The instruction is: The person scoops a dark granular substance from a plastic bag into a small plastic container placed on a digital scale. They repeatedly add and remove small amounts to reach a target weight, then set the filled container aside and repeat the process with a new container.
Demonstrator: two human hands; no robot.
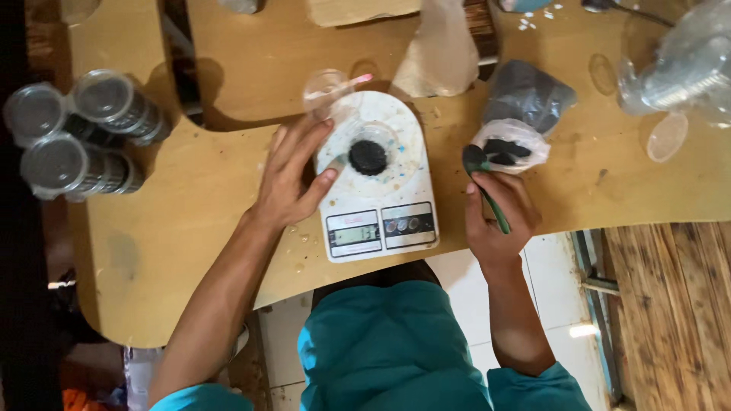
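A white kitchen scale lies on the wooden table in front of me. On its platform sits a small clear cup holding a dark lump. My left hand rests on the scale's left edge, fingers spread, thumb touching the platform beside the cup. My right hand grips a green spoon, its dark-loaded bowl pointing at an open plastic bag of dark material to the right of the scale.
Three filled, lidded clear cups lie stacked at the far left. An empty cup with a pink stick stands behind the scale. A dark bag, a crumpled clear bag, loose lids and a sleeve of cups sit at the back right.
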